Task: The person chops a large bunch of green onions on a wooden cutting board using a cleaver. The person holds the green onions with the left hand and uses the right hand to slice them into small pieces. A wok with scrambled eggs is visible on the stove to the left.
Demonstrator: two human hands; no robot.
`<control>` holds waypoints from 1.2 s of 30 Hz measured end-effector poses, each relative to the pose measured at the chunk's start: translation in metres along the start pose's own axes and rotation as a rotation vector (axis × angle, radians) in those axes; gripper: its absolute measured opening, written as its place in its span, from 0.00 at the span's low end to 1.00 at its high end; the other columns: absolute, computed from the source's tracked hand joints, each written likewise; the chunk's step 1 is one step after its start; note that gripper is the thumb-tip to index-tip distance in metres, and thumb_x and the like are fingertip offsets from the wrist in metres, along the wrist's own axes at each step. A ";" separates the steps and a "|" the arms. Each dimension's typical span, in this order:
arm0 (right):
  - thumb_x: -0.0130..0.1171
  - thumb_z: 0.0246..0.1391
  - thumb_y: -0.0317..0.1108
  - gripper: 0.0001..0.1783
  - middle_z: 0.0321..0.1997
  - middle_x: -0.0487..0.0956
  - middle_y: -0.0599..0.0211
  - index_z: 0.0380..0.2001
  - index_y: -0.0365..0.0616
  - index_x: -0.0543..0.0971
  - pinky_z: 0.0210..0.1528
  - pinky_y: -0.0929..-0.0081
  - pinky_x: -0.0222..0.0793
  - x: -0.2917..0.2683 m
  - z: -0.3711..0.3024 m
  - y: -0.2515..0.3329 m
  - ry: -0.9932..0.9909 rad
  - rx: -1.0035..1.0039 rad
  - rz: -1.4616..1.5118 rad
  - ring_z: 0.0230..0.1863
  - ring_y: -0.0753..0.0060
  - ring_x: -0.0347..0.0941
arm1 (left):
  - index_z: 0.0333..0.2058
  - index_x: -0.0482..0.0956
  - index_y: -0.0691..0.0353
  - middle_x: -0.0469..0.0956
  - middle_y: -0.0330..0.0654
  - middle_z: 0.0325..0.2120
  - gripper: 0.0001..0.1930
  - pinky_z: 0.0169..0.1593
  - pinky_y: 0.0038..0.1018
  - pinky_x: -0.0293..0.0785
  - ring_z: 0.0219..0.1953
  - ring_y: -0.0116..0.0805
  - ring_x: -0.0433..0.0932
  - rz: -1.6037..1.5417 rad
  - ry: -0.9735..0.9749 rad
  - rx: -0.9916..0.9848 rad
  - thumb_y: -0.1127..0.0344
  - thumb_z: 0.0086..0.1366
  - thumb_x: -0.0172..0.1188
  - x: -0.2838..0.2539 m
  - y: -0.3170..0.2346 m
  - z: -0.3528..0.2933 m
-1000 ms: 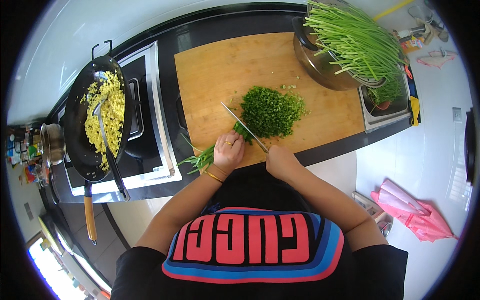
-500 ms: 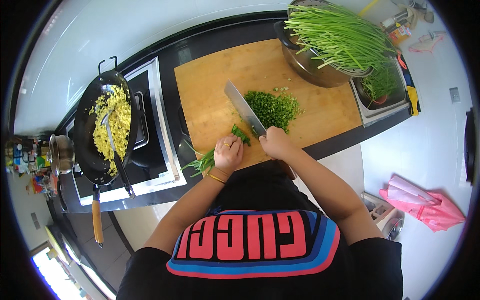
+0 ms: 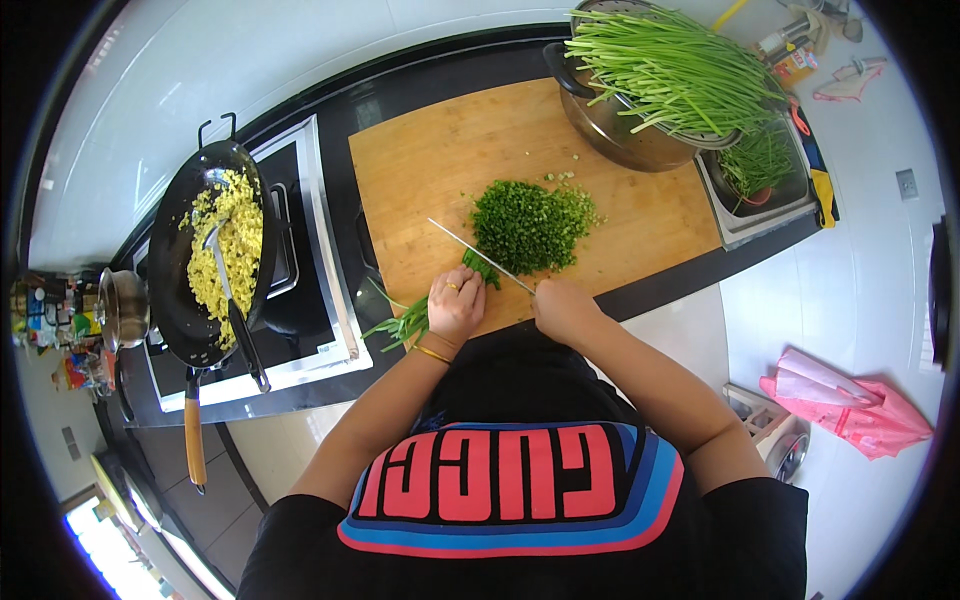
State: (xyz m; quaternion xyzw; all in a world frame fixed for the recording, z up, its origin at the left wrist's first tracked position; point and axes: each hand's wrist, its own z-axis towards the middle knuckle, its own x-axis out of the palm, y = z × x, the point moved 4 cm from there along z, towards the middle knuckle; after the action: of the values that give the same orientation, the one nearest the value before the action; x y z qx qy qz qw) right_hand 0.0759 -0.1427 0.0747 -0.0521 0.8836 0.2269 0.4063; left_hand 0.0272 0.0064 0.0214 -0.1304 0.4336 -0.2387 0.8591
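My left hand (image 3: 457, 305) presses a bunch of garlic chives (image 3: 402, 326) against the wooden cutting board (image 3: 420, 155), fingers curled near the cut end. The long leaves stick out to its left, past the board's near edge. My right hand (image 3: 563, 310) is wrapped round the handle of a cleaver (image 3: 470, 248), hiding most of that handle. The blade stands edge-on, seen as a thin line slanting up to the left. It lies between the held bunch and a heap of finely chopped green chives (image 3: 533, 225) to the right.
Left of the board, a black wok (image 3: 170, 300) with crumbled scrambled egg (image 3: 240, 250) and a spatula (image 3: 240, 330) sits on the stove. At the far right, whole chives (image 3: 680, 75) lie in a colander over a steel pot (image 3: 610, 130), beside a sink (image 3: 745, 225).
The cleaver has swung from its broad side showing to edge-on, its tip lower and further left. My right hand has moved slightly right and down. My left hand stays in place.
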 end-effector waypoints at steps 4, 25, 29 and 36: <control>0.51 0.43 0.30 0.10 0.24 0.74 0.43 0.20 0.32 0.75 0.33 0.57 0.68 0.002 0.006 -0.003 -0.009 -0.026 -0.006 0.29 0.45 0.72 | 0.25 0.75 0.64 0.73 0.43 0.25 0.05 0.34 0.32 0.71 0.31 0.42 0.74 -0.007 -0.015 0.000 0.75 0.46 0.59 -0.001 0.000 0.002; 0.49 0.44 0.30 0.11 0.24 0.74 0.42 0.22 0.32 0.75 0.34 0.56 0.69 -0.018 0.017 0.006 -0.005 -0.027 0.048 0.29 0.44 0.73 | 0.24 0.75 0.65 0.73 0.42 0.25 0.05 0.34 0.32 0.71 0.31 0.41 0.74 -0.058 -0.002 -0.020 0.77 0.45 0.60 -0.004 0.002 0.008; 0.49 0.44 0.29 0.10 0.26 0.75 0.42 0.22 0.32 0.76 0.34 0.57 0.69 -0.018 0.013 0.006 0.088 0.005 -0.042 0.30 0.45 0.73 | 0.24 0.74 0.65 0.72 0.42 0.25 0.03 0.34 0.32 0.70 0.31 0.40 0.74 -0.042 -0.005 -0.017 0.75 0.48 0.58 -0.004 0.002 0.007; 0.49 0.43 0.28 0.09 0.27 0.75 0.43 0.22 0.34 0.76 0.35 0.57 0.69 -0.001 0.023 0.013 0.040 0.015 -0.033 0.31 0.44 0.73 | 0.23 0.74 0.65 0.72 0.42 0.24 0.03 0.34 0.32 0.71 0.30 0.40 0.74 -0.031 -0.019 -0.017 0.76 0.48 0.58 -0.002 0.001 0.006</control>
State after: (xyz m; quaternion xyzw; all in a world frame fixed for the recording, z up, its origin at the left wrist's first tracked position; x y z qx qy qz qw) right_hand 0.0883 -0.1209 0.0671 -0.0683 0.8922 0.2126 0.3925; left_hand 0.0313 0.0083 0.0262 -0.1468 0.4255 -0.2467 0.8582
